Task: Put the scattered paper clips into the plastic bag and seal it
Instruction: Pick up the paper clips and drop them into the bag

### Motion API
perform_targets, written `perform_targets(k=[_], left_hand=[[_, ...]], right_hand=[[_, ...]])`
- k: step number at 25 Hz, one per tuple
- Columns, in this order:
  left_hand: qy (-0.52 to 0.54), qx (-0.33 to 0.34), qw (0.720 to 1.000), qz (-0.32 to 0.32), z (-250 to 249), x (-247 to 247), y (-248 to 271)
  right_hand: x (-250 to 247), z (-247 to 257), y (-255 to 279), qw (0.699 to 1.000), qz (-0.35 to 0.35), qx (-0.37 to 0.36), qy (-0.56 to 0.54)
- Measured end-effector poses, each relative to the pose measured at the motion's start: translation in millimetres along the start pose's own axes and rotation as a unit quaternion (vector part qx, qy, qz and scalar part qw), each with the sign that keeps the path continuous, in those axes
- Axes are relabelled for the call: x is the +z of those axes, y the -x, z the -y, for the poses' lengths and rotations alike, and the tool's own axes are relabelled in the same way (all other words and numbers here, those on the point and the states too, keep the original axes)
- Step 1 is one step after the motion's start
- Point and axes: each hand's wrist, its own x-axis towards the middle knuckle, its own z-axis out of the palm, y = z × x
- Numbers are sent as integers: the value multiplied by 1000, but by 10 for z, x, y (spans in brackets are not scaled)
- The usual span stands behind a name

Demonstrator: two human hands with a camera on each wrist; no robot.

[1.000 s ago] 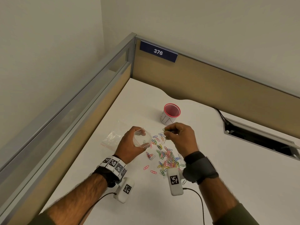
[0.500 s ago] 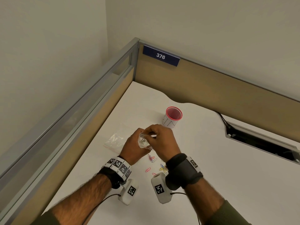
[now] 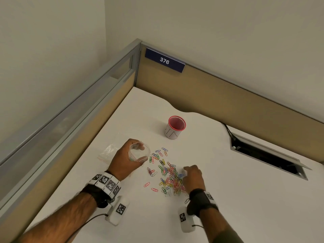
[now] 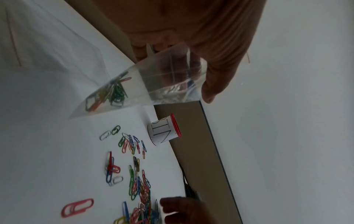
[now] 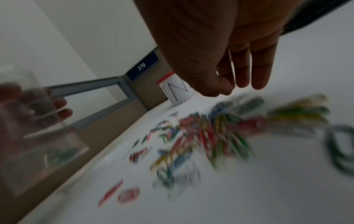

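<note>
Many coloured paper clips lie scattered on the white desk. My left hand grips a clear plastic bag just left of the pile, holding its mouth open and raised. In the left wrist view the bag holds several clips in its lower corner. My right hand hovers over the right side of the pile, fingers pointing down. The blurred right wrist view shows the fingers fairly straight above the clips, with nothing clearly held.
A second clear bag lies flat on the desk behind my left hand. A red-rimmed white cup stands beyond the clips. A cable slot opens in the desk at the right. Tan partition walls close the corner.
My right hand has left the bag's mouth and dropped back right onto the pile. The left hand keeps holding the bag open in about the same place.
</note>
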Motion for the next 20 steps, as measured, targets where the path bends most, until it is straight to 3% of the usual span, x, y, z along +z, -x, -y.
perform_targets(k=[2, 5, 9, 13, 17, 20], left_hand=[[0, -3, 1000, -1, 9, 0, 15], [2, -5, 1000, 1, 22, -13, 32], [4, -1, 1000, -3, -4, -28, 25], [3, -5, 1000, -3, -7, -28, 26], [-9, -8, 1000, 9, -6, 17, 52], [-14, -7, 1000, 18, -41, 52, 61]], right_hand=[[193, 43, 112, 999, 12, -25, 21], [218, 82, 221, 998, 14, -56, -35], [22, -260, 330, 992, -7, 26, -122], [115, -456, 556, 994, 67, 76, -50], [208, -190, 422, 993, 33, 88, -74], [189, 60, 249, 991, 2, 57, -118]])
